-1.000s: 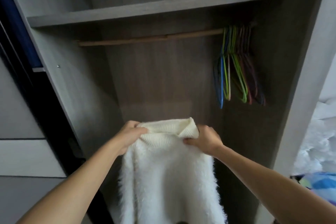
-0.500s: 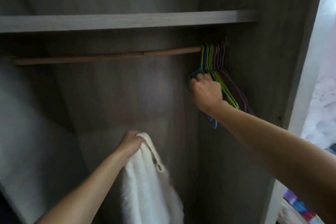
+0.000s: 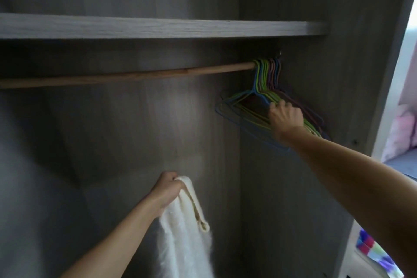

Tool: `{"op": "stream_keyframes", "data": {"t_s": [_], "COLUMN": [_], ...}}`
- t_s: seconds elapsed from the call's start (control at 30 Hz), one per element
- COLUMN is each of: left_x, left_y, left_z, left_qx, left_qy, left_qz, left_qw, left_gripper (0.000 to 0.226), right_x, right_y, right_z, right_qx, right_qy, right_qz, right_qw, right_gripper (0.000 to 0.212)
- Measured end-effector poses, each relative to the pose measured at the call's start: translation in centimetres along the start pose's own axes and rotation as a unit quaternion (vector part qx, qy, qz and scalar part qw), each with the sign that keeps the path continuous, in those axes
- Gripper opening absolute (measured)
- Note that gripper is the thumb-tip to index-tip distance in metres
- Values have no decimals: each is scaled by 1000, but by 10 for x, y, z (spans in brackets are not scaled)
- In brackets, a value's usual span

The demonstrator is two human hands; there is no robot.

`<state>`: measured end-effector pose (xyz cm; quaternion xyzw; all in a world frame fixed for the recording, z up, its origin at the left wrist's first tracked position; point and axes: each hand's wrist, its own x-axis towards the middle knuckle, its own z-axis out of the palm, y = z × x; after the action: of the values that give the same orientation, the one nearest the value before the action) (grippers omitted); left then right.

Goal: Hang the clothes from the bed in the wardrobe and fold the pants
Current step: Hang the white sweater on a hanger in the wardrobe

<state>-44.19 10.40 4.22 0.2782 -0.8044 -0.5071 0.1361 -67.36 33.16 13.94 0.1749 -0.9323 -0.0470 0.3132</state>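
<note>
My left hand grips the white sweater by its collar, low in the wardrobe; my right hand curls round hangers bunched at the right end of the rail; best separate one, then lift its hook clear

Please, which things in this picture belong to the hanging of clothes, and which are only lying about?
Belong to the job: white fluffy sweater, gripped by the left hand; coloured hangers, gripped by the right hand; wooden rail that carries them.
Only lying about: shelf above the rail; pink bedding at the right edge; multicoloured cloth at the bottom right.
</note>
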Motion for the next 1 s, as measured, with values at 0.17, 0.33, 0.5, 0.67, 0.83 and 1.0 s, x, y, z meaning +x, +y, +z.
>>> {"op": "stream_keyframes", "data": {"t_s": [0.17,0.33,0.5,0.67,0.83,1.0], "left_x": [-9,-15,-16,-15,-12,-13], "left_y": [5,14,24,27,28,26], "left_z": [-8,-6,5,9,5,0], "left_qx": [-11,-20,-24,-18,-19,-14], "left_qy": [-8,-5,4,13,36,47], "left_qz": [8,18,22,24,25,23], "left_qw": [1000,1000,999,999,999,999], "left_gripper": [21,18,24,24,22,20], "right_x": [4,7,8,18,18,19], "right_y": [6,14,18,26,15,2], "right_z": [-3,4,15,11,-8,-19], "right_qx": [-3,18,40,168,268,315], "right_qy": [1,2,6,27,34,-3], "right_qz": [19,3,-6,15,7,18], "right_qw": [1000,1000,999,985,963,949], "right_gripper": [32,29,26,28,32,30]}}
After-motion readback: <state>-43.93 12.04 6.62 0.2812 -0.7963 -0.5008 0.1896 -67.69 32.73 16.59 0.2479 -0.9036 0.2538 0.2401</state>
